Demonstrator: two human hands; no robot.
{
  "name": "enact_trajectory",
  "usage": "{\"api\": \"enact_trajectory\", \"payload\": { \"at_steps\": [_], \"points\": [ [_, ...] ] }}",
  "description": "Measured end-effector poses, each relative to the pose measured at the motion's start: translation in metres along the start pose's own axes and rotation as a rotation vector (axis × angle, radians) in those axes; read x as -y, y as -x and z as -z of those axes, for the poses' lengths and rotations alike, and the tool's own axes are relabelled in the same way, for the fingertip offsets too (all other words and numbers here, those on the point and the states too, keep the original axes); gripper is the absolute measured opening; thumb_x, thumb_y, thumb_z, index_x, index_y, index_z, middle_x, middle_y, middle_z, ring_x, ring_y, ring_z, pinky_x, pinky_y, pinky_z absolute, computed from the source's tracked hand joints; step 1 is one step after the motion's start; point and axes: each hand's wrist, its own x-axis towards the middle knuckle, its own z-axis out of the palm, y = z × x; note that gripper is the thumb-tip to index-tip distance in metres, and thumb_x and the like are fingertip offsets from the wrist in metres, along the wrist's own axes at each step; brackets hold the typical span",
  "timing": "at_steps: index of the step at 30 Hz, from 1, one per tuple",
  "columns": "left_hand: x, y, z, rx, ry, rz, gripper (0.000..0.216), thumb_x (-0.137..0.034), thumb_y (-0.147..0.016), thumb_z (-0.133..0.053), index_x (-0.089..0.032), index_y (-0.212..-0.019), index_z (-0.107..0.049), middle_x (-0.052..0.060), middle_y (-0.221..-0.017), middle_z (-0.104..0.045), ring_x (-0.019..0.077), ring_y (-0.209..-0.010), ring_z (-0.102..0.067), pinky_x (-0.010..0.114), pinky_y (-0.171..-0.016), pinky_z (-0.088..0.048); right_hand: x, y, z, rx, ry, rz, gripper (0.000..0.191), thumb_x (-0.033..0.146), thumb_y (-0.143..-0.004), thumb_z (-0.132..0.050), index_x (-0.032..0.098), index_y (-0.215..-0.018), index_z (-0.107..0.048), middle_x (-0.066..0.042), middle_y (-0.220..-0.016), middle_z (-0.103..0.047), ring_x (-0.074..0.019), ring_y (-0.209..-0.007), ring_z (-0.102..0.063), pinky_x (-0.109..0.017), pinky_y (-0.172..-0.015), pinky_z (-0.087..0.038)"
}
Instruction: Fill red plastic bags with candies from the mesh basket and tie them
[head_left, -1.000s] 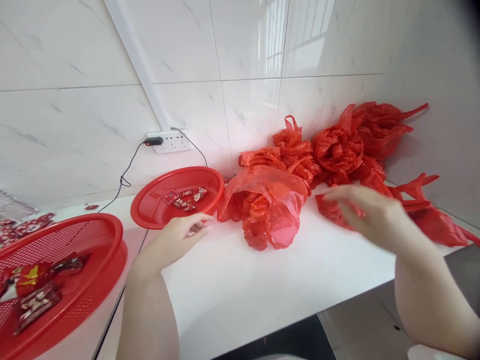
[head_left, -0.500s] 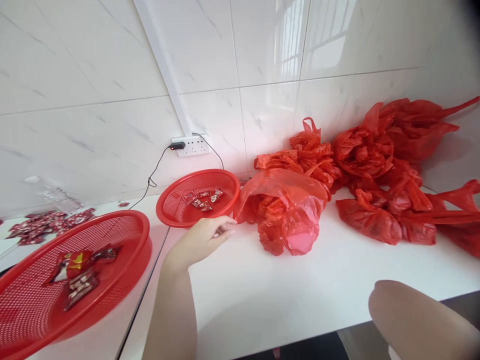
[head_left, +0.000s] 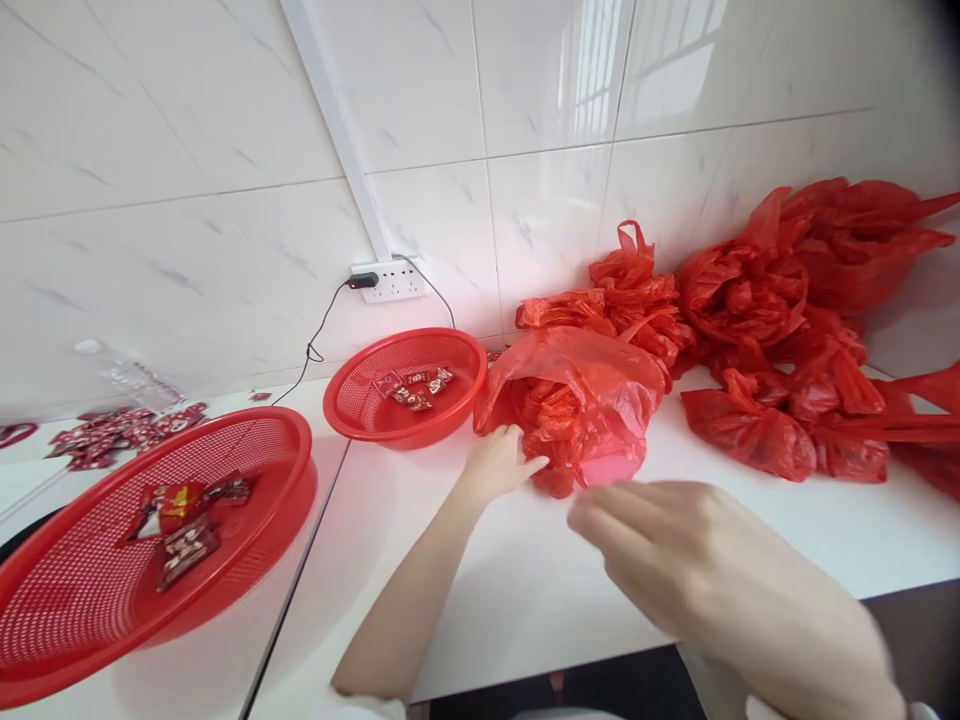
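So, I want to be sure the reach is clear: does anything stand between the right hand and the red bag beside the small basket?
Nothing visible stands between the right hand and the red bag. The left hand is at the bag's near left edge, beside that path.

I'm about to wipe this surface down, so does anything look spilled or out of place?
Loose red packets lie on the white table behind the large red basket rather than inside it, and one small packet sits alone near the tiled wall; they look strayed. The red plastic bags are merely crumpled.
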Motion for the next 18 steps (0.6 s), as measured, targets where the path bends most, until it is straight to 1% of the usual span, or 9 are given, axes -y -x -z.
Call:
{"api": "enact_trajectory", "payload": {
  "at_steps": [3,4,6,9,10,12,13,15,18],
  "points": [
    [0.003,-0.012,-0.017,-0.043,0.038,-0.021,0.014,-0.031,-0.078,-0.065,-0.018,-0.083,-0.064,0.012,-0.098,-0.065,0.0259,-0.085,-0.063,0.037,-0.076,-0.046,-0.016,-0.034,-0.008,0.067,0.083,-0.004,0.026,0.006,-0.089,-0.037,0.021,-0.078,-0.055,-0.001,-0.063,-0.052,-0.0145,-0.049,-0.040,-0.033,-0.045,-0.025],
    [0.005,-0.014,-0.017,-0.051,0.124,-0.046,0.008,-0.026,-0.079,-0.062,-0.018,-0.079,-0.063,0.010,-0.095,-0.065,0.0232,-0.082,-0.062,0.035,-0.075,-0.046,-0.019,-0.040,-0.013,0.068,0.063,-0.005,0.026,0.007,-0.090,-0.036,0.020,-0.079,-0.056,-0.001,-0.064,-0.052,-0.0140,-0.049,-0.041,-0.032,-0.045,-0.026],
    [0.010,-0.013,-0.008,-0.056,0.397,-0.117,0.008,-0.024,-0.082,-0.057,-0.019,-0.078,-0.061,0.006,-0.086,-0.065,0.0196,-0.078,-0.061,0.033,-0.073,-0.047,-0.023,-0.044,-0.021,0.087,-0.018,-0.018,0.024,0.011,-0.093,-0.037,0.020,-0.086,-0.058,-0.001,-0.068,-0.056,-0.0140,-0.054,-0.048,-0.030,-0.048,-0.032],
    [0.014,-0.003,0.017,-0.067,0.831,-0.169,0.013,-0.030,-0.083,-0.059,-0.018,-0.087,-0.061,0.004,-0.088,-0.066,0.0194,-0.083,-0.062,0.032,-0.077,-0.049,-0.034,-0.044,-0.037,0.025,-0.147,-0.090,0.021,0.018,-0.097,-0.039,0.020,-0.099,-0.059,-0.006,-0.091,-0.066,-0.0178,-0.078,-0.063,-0.030,-0.064,-0.047],
    [0.016,0.002,0.025,-0.084,0.929,-0.143,0.018,-0.033,-0.082,-0.061,-0.017,-0.090,-0.061,0.005,-0.091,-0.067,0.0201,-0.085,-0.062,0.033,-0.079,-0.049,-0.039,-0.044,-0.045,-0.018,-0.185,-0.131,0.020,0.019,-0.097,-0.040,0.021,-0.102,-0.059,-0.009,-0.103,-0.066,-0.0201,-0.091,-0.064,-0.033,-0.073,-0.051],
    [0.018,0.014,0.036,-0.123,1.068,-0.063,0.028,-0.038,-0.079,-0.065,-0.017,-0.097,-0.062,0.007,-0.097,-0.067,0.0216,-0.088,-0.062,0.035,-0.080,-0.050,-0.050,-0.045,-0.064,-0.107,-0.267,-0.232,0.019,0.023,-0.097,-0.043,0.023,-0.111,-0.057,-0.011,-0.128,-0.059,-0.0243,-0.115,-0.059,-0.041,-0.091,-0.051],
    [0.019,0.019,0.038,-0.142,1.117,-0.026,0.032,-0.041,-0.078,-0.066,-0.017,-0.100,-0.061,0.008,-0.098,-0.067,0.0221,-0.088,-0.063,0.035,-0.079,-0.050,-0.055,-0.046,-0.075,-0.133,-0.321,-0.283,0.021,0.027,-0.097,-0.045,0.025,-0.116,-0.055,-0.011,-0.135,-0.054,-0.0255,-0.123,-0.054,-0.045,-0.097,-0.049],
    [0.023,0.028,0.036,-0.195,1.166,0.024,0.036,-0.043,-0.076,-0.068,-0.018,-0.102,-0.060,0.008,-0.097,-0.066,0.0219,-0.087,-0.062,0.033,-0.076,-0.049,-0.059,-0.048,-0.099,-0.144,-0.461,-0.383,0.031,0.035,-0.096,-0.048,0.027,-0.127,-0.050,-0.010,-0.142,-0.050,-0.0263,-0.130,-0.049,-0.048,-0.102,-0.048],
    [0.034,0.034,0.020,-0.345,1.066,0.077,0.029,-0.040,-0.073,-0.071,-0.019,-0.082,-0.053,0.001,-0.077,-0.059,0.0149,-0.071,-0.056,0.027,-0.066,-0.045,-0.054,-0.052,-0.127,-0.139,-0.697,-0.489,0.046,0.043,-0.095,-0.049,0.029,-0.138,-0.039,-0.011,-0.144,-0.048,-0.0257,-0.129,-0.051,-0.047,-0.101,-0.050]
  ]
}}
